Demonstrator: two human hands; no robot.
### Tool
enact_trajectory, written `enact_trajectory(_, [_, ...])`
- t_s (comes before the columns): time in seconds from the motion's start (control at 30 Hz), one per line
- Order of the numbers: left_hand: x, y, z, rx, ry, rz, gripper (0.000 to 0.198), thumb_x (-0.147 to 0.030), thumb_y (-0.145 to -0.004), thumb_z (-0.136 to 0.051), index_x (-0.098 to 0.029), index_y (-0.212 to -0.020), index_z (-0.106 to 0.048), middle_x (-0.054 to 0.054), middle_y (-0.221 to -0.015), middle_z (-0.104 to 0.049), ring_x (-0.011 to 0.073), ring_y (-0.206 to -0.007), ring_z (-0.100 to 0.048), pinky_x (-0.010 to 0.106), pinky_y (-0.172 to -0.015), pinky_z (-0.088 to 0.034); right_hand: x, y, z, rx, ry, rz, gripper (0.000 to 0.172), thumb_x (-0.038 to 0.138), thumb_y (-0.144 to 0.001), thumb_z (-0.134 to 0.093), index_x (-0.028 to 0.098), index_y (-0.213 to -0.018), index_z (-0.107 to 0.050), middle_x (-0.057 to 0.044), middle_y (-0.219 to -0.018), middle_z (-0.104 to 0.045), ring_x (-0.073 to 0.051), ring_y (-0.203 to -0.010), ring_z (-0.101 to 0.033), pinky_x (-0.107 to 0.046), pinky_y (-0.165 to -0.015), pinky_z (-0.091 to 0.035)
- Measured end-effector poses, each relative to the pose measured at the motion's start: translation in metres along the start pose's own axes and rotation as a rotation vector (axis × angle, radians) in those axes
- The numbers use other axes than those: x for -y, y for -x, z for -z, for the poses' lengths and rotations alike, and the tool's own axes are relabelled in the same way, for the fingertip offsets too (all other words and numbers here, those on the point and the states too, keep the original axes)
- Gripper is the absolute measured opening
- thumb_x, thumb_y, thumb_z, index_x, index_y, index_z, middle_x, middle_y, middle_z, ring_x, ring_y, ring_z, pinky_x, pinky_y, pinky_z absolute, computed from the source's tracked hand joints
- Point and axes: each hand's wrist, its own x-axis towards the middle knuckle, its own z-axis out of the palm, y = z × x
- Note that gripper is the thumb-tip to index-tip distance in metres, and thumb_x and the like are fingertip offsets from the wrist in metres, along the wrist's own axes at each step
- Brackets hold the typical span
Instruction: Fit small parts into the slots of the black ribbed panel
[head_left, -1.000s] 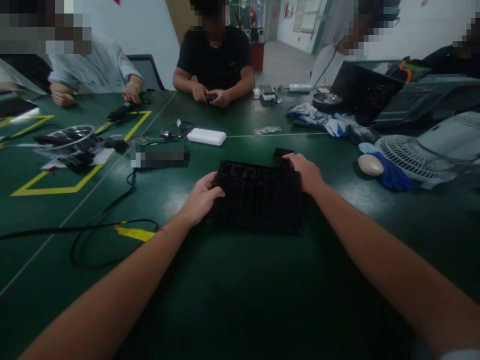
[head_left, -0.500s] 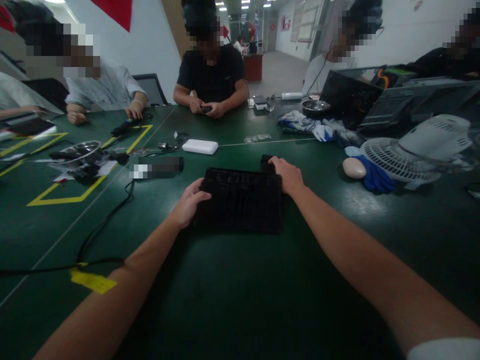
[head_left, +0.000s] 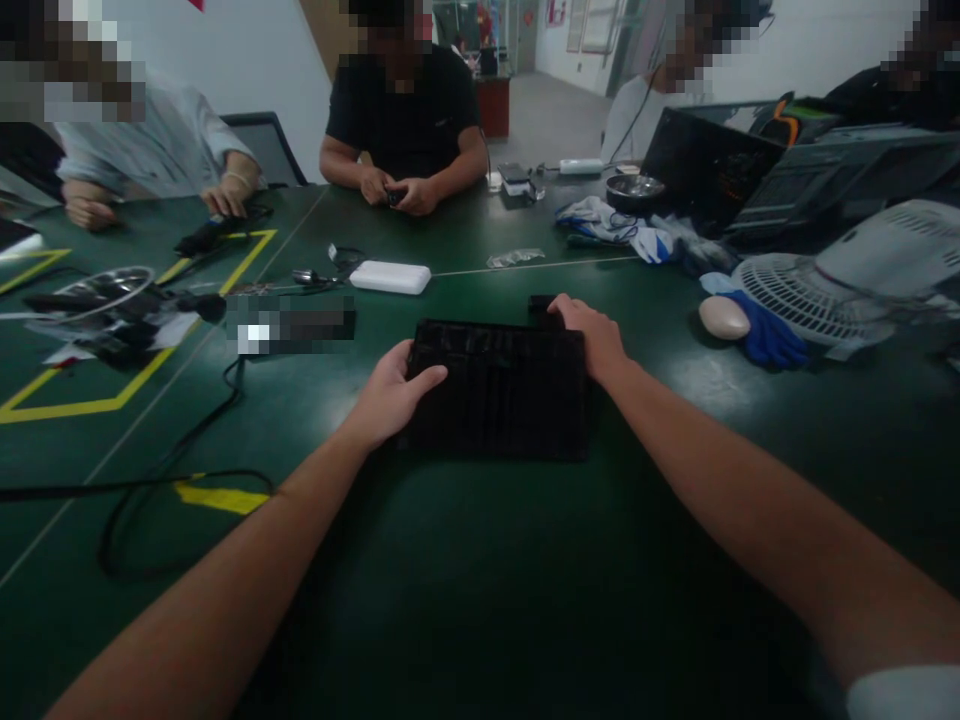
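A black wallet (head_left: 499, 400), laid open with what look like card slots across its inner face, is in front of me. My left hand (head_left: 397, 390) grips its left edge, thumb over the inner face and the other fingers behind. At the upper right corner is my right hand (head_left: 592, 335). Its fingers are bent over a small dark tab or flap (head_left: 541, 306) that sticks out past the wallet's top edge. Whether that piece belongs to the wallet I cannot tell.
A white power bank (head_left: 390, 277) lies beyond the wallet. Black cables (head_left: 187, 425) run at left, near a metal bowl of dark items (head_left: 112, 300). On the right are a fan (head_left: 832, 285), blue glove (head_left: 772, 330) and pale computer mouse (head_left: 724, 317). Co-workers sit across the table.
My left thumb has moved farther onto the wallet's inner face. The wallet and both hands appear slightly farther right, while the view has tilted down a little.
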Motion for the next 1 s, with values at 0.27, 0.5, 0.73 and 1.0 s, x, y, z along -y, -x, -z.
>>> enact_trajectory(0.27, [0.003, 0.014, 0.0, -0.009, 0.009, -0.017, 0.043, -0.037, -0.076, -0.081, -0.019, -0.11, -0.062, 0.006, -0.109, -0.074, 0.0265, -0.101, -0.07, 0.039, -0.087, -0.057, 0.001, 0.012, 0.004, 0.015, 0.04, -0.034, 0.056, 0.048, -0.096, -0.046, 0.033, -0.151, -0.043, -0.013, -0.128, -0.064, -0.031, -0.093, -0.067, -0.039, -0.075, -0.044])
enact_trajectory(0.5, [0.002, 0.01, 0.004, -0.043, 0.001, 0.015, 0.046, -0.035, -0.074, -0.083, -0.019, -0.112, -0.063, 0.005, -0.106, -0.074, 0.0252, -0.097, -0.071, 0.037, -0.085, -0.057, -0.002, 0.011, 0.002, 0.054, 0.089, -0.011, 0.067, 0.045, -0.098, -0.045, 0.033, -0.162, -0.03, -0.015, -0.13, -0.065, -0.033, -0.099, -0.068, -0.042, -0.079, -0.046])
enact_trajectory(0.73, [-0.002, 0.008, -0.005, -0.061, 0.007, 0.028, 0.045, -0.032, -0.07, -0.084, -0.019, -0.108, -0.065, 0.004, -0.102, -0.074, 0.0233, -0.091, -0.069, 0.035, -0.081, -0.055, -0.001, 0.011, 0.004, 0.041, 0.069, 0.026, 0.066, 0.046, -0.098, -0.045, 0.029, -0.16, -0.033, -0.015, -0.129, -0.067, -0.033, -0.102, -0.068, -0.041, -0.08, -0.047])
enact_trajectory(1.0, [-0.004, 0.005, -0.008, -0.055, 0.014, 0.016, 0.047, -0.033, -0.068, -0.084, -0.017, -0.107, -0.063, 0.004, -0.097, -0.073, 0.0221, -0.085, -0.068, 0.034, -0.078, -0.054, -0.002, 0.01, 0.006, 0.046, 0.06, 0.056, 0.067, 0.045, -0.097, -0.044, 0.026, -0.16, -0.033, -0.016, -0.13, -0.067, -0.032, -0.1, -0.068, -0.041, -0.079, -0.047])
